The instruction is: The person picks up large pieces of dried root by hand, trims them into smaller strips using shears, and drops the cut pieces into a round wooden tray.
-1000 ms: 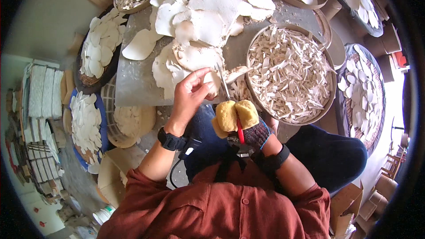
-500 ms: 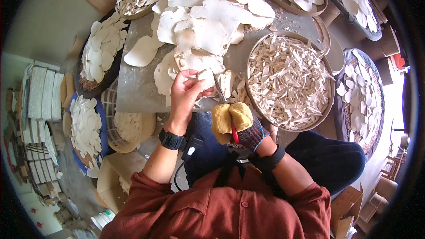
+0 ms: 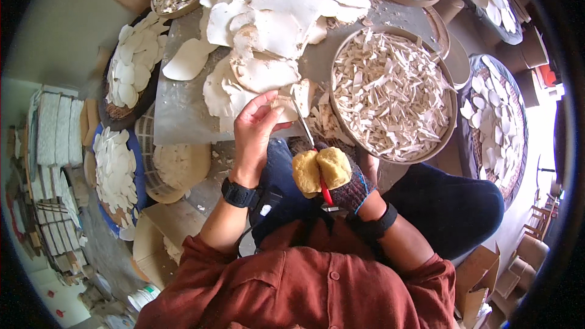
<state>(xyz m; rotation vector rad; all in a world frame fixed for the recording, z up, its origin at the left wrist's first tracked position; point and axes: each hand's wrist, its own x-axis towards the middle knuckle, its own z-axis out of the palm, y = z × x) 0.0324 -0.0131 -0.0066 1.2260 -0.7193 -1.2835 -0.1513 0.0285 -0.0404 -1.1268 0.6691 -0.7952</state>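
Pinched between thumb and fingers of my left hand (image 3: 251,137) is a small flat off-white slice (image 3: 283,110). My right hand (image 3: 356,190), in a dark knitted glove, grips a pair of scissors (image 3: 304,127) with red handles. Yellow foam padding (image 3: 334,167) is wrapped around those handles and hides most of my right fingers. The blades point up and left, beside the right edge of the slice. Just beyond my left hand, large pale sheet-like slices (image 3: 277,30) lie heaped on the grey metal table (image 3: 183,100).
A round tray (image 3: 334,85) heaped with cut pale strips stands to the right. Other trays and baskets of slices surround the table, including a blue-rimmed one (image 3: 142,173) on the left. Cardboard boxes (image 3: 481,277) stand at lower right. My knees are below the table's near edge.
The slice in my left hand is tilted differently and shows a browner edge. The scissors remain beside it. The whole view has shifted slightly, with the table appearing higher and further left.
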